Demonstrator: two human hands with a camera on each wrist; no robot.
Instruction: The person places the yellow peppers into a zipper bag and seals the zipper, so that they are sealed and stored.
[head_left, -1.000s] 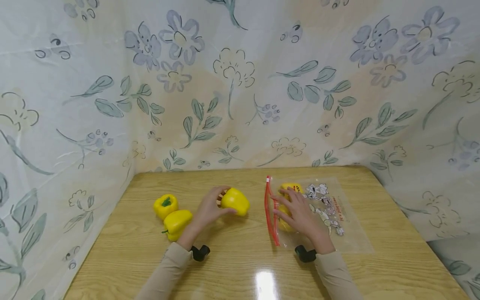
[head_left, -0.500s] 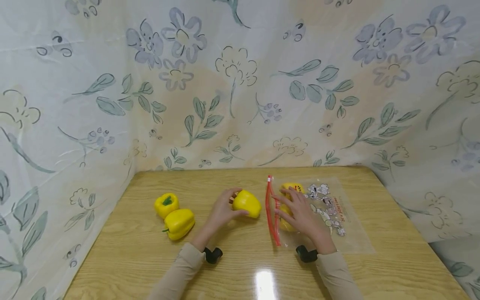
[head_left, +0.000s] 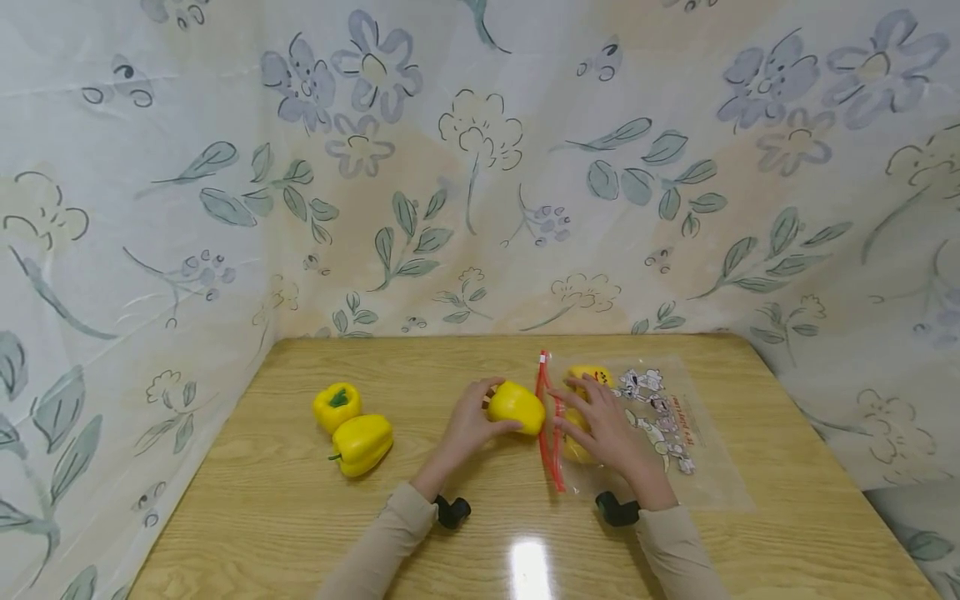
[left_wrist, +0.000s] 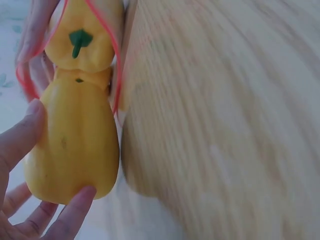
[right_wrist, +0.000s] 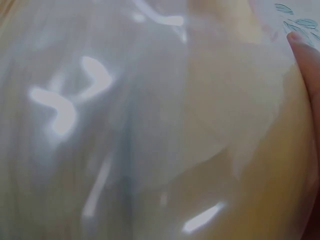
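Observation:
My left hand (head_left: 467, 425) grips a yellow bell pepper (head_left: 517, 407), thumb and fingers around it. It is at the mouth of a clear zip bag (head_left: 705, 450) with a red zip edge (head_left: 553, 467). The left wrist view shows the held pepper (left_wrist: 75, 145) end-on to the red-edged opening, with a green-stemmed pepper (left_wrist: 82, 47) inside. My right hand (head_left: 611, 429) rests over the bag near its mouth, fingers spread above the yellow peppers within. Plastic glare and blur fill most of the right wrist view, with part of the right hand (right_wrist: 312, 75) at its edge.
Two more yellow bell peppers, an upright one (head_left: 337, 408) and one on its side (head_left: 362, 444), lie together on the left of the wooden table (head_left: 300, 533). Floral cloth (head_left: 480, 208) hangs behind and at both sides. Cartoon figures (head_left: 652, 408) are printed on the bag.
My left hand has carried its pepper rightward from the middle of the table up to the red edge of the bag. My right hand stays over the bag.

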